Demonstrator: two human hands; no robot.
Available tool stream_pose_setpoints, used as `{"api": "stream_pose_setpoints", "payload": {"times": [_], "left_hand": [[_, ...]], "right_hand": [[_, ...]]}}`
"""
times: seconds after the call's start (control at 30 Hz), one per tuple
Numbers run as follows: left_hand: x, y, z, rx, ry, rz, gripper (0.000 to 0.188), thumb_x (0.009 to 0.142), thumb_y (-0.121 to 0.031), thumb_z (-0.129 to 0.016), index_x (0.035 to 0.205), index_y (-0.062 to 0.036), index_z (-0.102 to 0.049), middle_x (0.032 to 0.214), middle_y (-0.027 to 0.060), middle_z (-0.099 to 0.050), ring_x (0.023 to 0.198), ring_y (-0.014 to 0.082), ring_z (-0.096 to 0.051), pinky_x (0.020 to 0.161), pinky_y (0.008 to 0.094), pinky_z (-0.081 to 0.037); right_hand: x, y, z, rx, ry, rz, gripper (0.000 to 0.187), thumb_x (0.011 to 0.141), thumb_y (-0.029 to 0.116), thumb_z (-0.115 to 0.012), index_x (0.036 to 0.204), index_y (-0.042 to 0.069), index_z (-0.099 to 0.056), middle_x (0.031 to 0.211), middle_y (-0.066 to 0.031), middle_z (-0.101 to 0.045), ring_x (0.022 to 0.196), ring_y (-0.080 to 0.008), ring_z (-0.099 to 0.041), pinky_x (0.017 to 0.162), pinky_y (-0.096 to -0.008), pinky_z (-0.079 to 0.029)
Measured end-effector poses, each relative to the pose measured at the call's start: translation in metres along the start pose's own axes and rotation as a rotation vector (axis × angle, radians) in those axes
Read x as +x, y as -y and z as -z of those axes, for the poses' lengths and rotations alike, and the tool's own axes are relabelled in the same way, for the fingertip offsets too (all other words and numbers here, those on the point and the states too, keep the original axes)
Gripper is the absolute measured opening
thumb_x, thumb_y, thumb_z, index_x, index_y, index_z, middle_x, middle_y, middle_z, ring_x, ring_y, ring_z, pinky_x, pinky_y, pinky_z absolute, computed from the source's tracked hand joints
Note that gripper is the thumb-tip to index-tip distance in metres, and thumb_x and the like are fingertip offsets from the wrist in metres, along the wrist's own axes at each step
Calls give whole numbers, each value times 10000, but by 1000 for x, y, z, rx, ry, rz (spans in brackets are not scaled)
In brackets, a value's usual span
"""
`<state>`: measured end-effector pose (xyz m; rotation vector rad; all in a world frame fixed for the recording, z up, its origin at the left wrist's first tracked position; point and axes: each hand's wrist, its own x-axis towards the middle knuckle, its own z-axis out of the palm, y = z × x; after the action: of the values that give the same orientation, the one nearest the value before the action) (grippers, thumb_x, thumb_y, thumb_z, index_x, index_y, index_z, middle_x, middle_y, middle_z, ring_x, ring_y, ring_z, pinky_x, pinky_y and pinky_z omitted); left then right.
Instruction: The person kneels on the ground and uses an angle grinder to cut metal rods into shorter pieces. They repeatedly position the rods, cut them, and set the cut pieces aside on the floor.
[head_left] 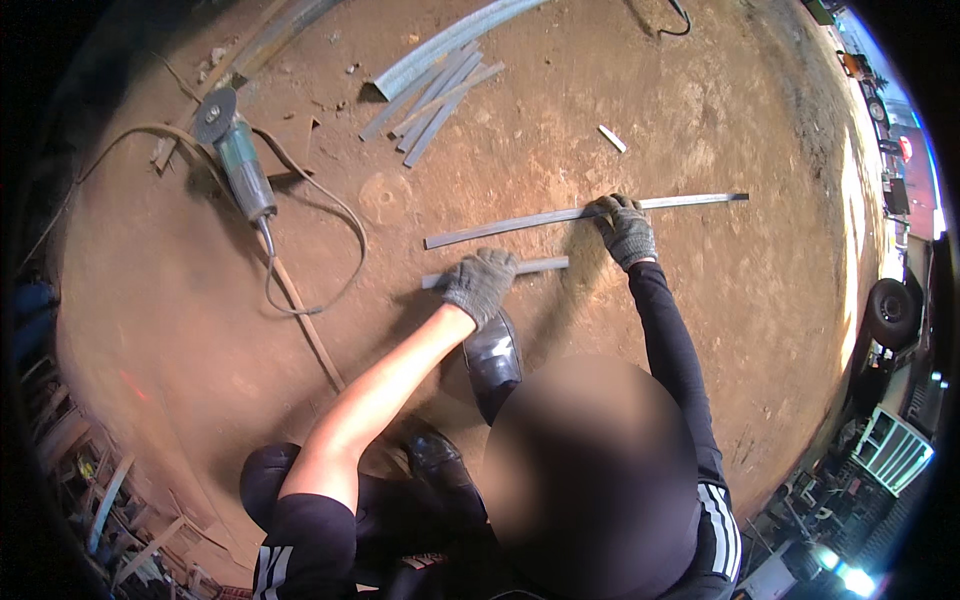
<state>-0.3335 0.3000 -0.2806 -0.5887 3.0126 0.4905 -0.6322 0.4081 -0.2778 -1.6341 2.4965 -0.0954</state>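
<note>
My left hand (482,283), in a grey work glove, is closed over a short grey metal bar (543,265) just in front of my black boot (492,358). Its fingers hide the middle of the bar, and both ends stick out. Farther off and to the right, my right hand (627,232), gloved alike, grips a longer grey metal bar (520,222). The thumb and fingers sit past the middle of it, toward the right end. The two bars lie roughly side by side and apart from each other.
At the left an angle grinder (245,168) lies on the dirt floor (740,330), its cord (352,222) looped beside it. Several cut metal strips (437,108) lie beyond, next to a curved metal channel (440,52). A small white piece (612,138) rests farther right. Scrap (75,440) heaps at the left edge.
</note>
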Motion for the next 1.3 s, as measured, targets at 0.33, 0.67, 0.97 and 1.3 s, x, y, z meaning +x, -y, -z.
{"api": "stream_pose_setpoints", "payload": {"times": [0.33,0.67,0.97,1.3], "left_hand": [[-63,68,58,-197,72,-98,346,976,-211,-517,1266,-43,-603,1179,176,-658,1092,325,-642,893,464,-540],[-157,141,184,-256,-22,622,318,936,-182,-587,1220,-50,-641,1162,226,-650,1086,409,-619,930,480,-500],[-175,166,183,-281,-82,547,294,943,-180,-592,1200,-47,-643,1145,220,-646,1070,409,-618,917,481,-498],[-77,70,108,-109,348,274,207,961,-211,-576,1075,-44,-619,1053,182,-653,1007,351,-644,835,474,-532]], "right_hand": [[24,82,66,334,-482,-26,274,929,241,-680,1180,129,-677,1307,-158,-604,1218,-350,-586,989,-450,-494],[47,194,-67,235,-229,58,653,959,547,-501,1501,185,-447,1613,-167,-318,1512,-380,-234,1202,-638,-88],[50,171,-67,622,-408,36,358,951,243,-653,1278,99,-620,1299,-122,-633,1247,-291,-580,1080,-440,-402],[-33,96,47,378,-166,61,575,784,265,-830,1297,101,-626,1324,-139,-622,1209,-304,-603,1034,-421,-479]]}}
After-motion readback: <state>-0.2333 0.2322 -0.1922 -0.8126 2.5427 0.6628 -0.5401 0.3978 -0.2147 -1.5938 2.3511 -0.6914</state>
